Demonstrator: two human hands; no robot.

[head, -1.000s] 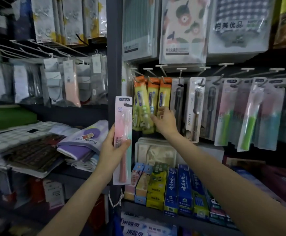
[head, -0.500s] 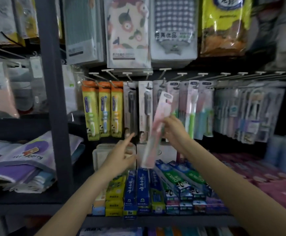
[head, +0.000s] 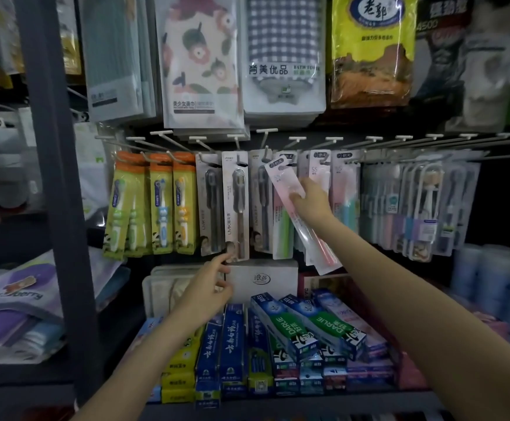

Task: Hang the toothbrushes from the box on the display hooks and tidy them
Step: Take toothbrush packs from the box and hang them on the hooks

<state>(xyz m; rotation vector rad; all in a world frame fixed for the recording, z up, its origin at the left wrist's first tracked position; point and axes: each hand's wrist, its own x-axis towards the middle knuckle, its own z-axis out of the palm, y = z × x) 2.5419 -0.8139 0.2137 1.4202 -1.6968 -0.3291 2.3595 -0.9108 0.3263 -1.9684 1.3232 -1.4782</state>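
right hand (head: pixel 310 202) gripping pink toothbrush pack (head: pixel 287 189), tilted

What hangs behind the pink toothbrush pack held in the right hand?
Behind the tilted pink toothbrush pack, gripped by the right hand, hang a green-handled pack and matching pink packs on the hooks. Their middles are covered, so the count is unclear.

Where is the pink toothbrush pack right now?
In the head view, the pink toothbrush pack is centre-right, tilted, held by the right hand before the hanging toothbrushes, its top near the hooks.
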